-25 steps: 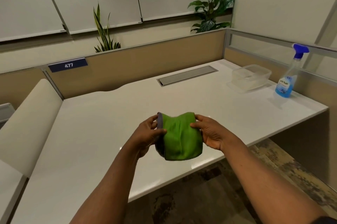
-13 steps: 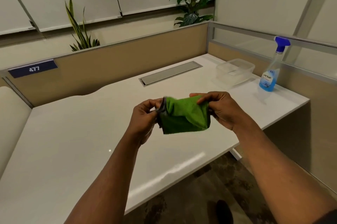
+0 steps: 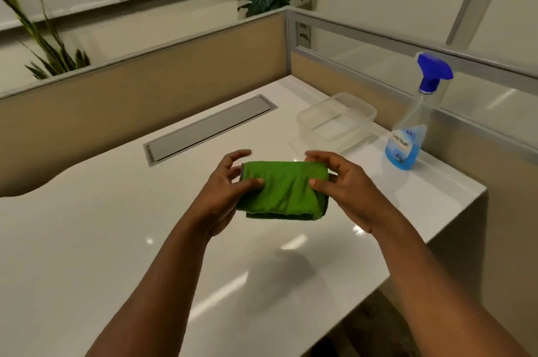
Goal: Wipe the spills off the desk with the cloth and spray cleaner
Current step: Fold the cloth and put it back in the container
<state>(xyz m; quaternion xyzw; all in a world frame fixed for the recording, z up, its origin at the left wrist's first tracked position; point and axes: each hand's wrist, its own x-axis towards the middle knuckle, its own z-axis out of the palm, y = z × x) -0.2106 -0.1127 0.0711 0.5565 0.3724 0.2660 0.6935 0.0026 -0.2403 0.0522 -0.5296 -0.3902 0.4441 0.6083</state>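
Observation:
A folded green cloth (image 3: 283, 189) hangs above the white desk (image 3: 116, 240), held from both sides. My left hand (image 3: 224, 190) pinches its left edge with the thumb on top. My right hand (image 3: 343, 185) grips the right edge the same way. A spray bottle (image 3: 407, 135) with blue liquid and a blue trigger head stands upright at the desk's right side, well clear of both hands. No spill shows clearly on the glossy desk top.
A clear plastic container (image 3: 337, 121) sits left of the bottle. A grey cable flap (image 3: 209, 126) is set into the desk at the back. Tan partition panels (image 3: 145, 100) enclose the back and right. The desk's right front edge drops to patterned carpet.
The cloth has been folded into a flatter, wider rectangle, and both hands have carried it forward over the desk. The view has swung right and closer to the bottle.

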